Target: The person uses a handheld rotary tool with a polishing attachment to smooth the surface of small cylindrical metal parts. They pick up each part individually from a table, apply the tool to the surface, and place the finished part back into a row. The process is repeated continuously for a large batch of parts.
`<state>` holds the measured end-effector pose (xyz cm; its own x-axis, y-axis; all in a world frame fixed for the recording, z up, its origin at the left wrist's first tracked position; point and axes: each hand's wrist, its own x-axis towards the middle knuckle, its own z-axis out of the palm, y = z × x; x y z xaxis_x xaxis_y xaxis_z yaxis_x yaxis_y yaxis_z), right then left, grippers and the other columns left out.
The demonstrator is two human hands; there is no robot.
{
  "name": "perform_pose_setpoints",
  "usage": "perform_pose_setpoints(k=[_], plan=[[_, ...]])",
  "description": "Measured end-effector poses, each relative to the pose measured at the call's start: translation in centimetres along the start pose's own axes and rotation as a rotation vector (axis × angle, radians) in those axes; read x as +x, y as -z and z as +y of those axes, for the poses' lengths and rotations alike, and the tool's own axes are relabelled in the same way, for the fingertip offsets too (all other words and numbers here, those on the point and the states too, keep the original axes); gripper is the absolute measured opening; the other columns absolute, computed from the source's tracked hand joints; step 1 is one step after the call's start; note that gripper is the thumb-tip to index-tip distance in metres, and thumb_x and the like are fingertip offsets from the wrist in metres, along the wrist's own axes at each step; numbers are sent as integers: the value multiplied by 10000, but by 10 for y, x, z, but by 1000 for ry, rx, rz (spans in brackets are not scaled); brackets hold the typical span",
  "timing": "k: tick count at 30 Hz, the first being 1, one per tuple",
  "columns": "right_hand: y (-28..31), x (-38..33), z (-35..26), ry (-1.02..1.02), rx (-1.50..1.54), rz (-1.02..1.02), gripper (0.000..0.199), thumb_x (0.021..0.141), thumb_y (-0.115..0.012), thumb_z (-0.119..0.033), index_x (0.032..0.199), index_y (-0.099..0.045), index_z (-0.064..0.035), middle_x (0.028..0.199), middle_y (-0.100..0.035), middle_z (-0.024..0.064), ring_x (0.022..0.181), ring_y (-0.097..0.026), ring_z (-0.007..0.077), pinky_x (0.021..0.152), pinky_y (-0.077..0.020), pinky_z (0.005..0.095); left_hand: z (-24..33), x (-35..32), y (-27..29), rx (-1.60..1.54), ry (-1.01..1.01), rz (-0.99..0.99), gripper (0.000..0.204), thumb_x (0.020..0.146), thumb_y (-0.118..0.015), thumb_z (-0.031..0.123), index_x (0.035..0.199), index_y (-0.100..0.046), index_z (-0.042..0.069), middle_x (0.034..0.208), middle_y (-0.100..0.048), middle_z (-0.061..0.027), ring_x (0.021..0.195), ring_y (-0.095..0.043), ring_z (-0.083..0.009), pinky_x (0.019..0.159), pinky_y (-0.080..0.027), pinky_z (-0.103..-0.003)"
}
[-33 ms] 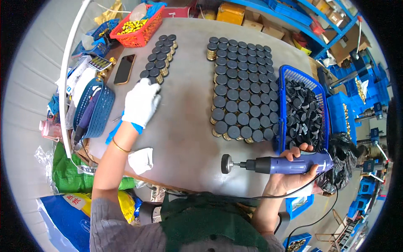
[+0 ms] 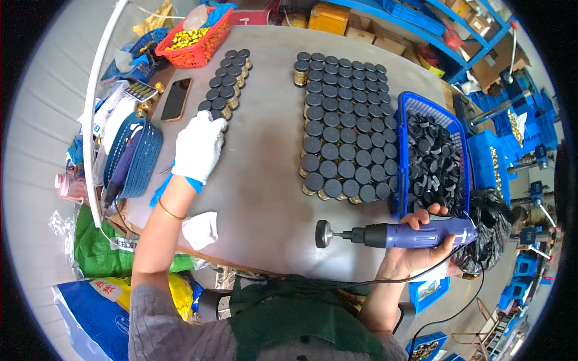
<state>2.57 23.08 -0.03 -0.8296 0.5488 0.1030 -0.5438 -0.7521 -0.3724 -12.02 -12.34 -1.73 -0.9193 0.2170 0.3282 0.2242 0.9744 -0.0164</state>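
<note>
On the grey table [image 2: 265, 180], a large block of black-capped gold jars [image 2: 346, 126] packed in tight rows, all of them seemingly capped already. Further left, a smaller double row of capped jars [image 2: 226, 84], running from near the red basket [image 2: 195, 42] down toward the left hand [image 2: 198, 147]. Judging by these two groups, well along, though with plenty of loose black caps [image 2: 430, 159] heaped in the blue basket [image 2: 402, 156] at the right, so likely more to do.

Left hand in a white glove, laid over the near end of the smaller row, fingers curled down onto the last jars; whether actually gripping one or only resting on top, cannot tell, since the glove covers them. Right hand [image 2: 421, 240] bare, fingers closed around the body of a purple electric driver [image 2: 415, 234], held level just off the near table edge, its round disc tip [image 2: 324, 233] pointing left and touching nothing.

Hard to make out: whether every cap in the big block sits fully tight, and how many jars lie under the glove. Contents of the red basket only small yellow pieces, too small to name. Dark phone [image 2: 176, 99] lying flat beside the smaller row. Spare white glove [image 2: 200, 230] at the near table edge. Cord of the driver trailing out of sight below.
</note>
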Motion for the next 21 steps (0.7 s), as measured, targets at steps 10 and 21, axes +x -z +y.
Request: perform_pose_setpoints(k=[10, 21], plan=[[2, -6, -11, 16, 7, -37, 474, 821, -585, -386, 1126, -446, -51, 1049, -542, 106, 754, -514, 195, 605, -449, 287, 146, -33, 23, -317, -263, -368, 377, 769, -628, 379, 1065, -536, 164, 797, -579, -110, 665, -609, -295, 544, -486, -390], [14, -1, -18, 58, 53, 85, 477, 801, -603, -419, 1036, -457, -31, 999, -532, 118, 739, -507, 182, 612, -452, 277, 130, -94, 22, -2002, 617, -1035, 226, 831, -609, 241, 947, -585, 49, 731, -583, -12, 595, -563, -80, 539, -457, -226]])
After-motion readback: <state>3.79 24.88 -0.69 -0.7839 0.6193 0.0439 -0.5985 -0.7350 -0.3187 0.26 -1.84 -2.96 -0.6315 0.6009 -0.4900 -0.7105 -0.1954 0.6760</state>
